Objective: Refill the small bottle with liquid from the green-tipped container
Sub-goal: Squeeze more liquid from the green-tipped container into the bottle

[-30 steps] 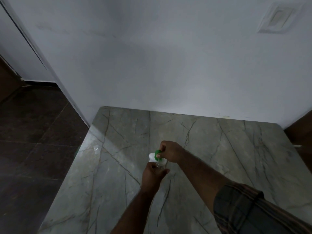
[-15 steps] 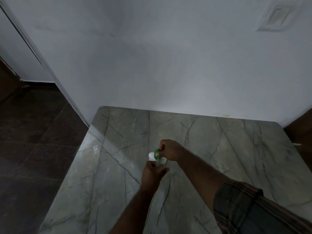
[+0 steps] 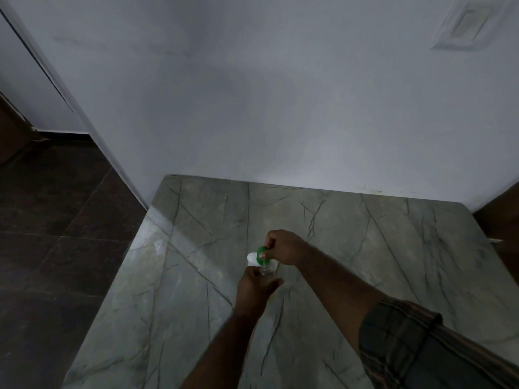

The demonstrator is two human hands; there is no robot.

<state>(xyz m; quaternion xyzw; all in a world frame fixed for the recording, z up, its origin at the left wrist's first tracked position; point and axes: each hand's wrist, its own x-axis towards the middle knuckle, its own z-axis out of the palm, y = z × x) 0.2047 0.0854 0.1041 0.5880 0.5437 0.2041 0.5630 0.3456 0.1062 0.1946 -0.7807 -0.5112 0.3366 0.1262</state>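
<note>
Dark plaid sleeve [image 3: 415, 346], rolled up

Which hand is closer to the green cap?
The right hand: it holds the white container right at the green cap. The left hand is lower, nearer the person, holding the small bottle beneath it.

There is only 1 view. A wide-angle camera sits on the head of the person and looks forward and down. It faces the white wall [image 3: 252, 108], and the marble table [image 3: 196, 290] stretches from the bottom edge up to this wall. The 2 arms enter from the bottom edge; the left hand [image 3: 254, 287] and the right hand [image 3: 283, 247] meet a little below the centre, small in the picture. The dark floor [image 3: 56, 248] fills the left side.
</note>
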